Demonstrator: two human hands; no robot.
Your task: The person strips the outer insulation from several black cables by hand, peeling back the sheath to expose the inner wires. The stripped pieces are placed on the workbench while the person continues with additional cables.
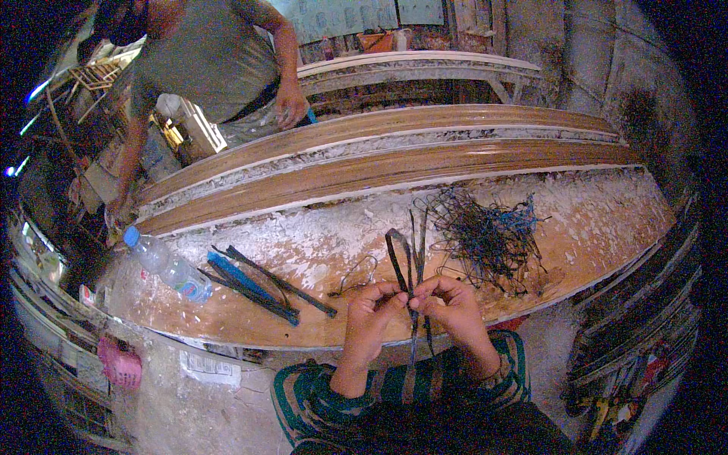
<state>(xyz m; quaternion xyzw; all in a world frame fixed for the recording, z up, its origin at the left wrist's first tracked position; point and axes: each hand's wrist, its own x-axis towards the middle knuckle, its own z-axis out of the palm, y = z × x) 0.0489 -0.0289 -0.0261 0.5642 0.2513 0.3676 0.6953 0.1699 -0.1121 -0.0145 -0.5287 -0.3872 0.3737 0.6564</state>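
Observation:
Near the front edge of the workbench [326,277], my left hand [370,318] and my right hand [456,309] meet with thumbs and fingertips pinched together. Between them they grip thin black strips [396,254]. One strip bends in a loop above my fingers, and loose ends hang below toward my lap. Just beyond my right hand lies a tangled heap of black and blue cords [489,239]. Left of my left hand, several longer dark strips [254,280] rest beside a blue strip [246,277]. A thin curled strand [353,277] lies nearby.
A clear plastic bottle [168,265] with a blue cap lies at the bench's left. Long brown mouldings [379,163] run across behind. Across the bench stands another person [208,64], one hand near the mouldings. A pink basket [120,362] is at lower left.

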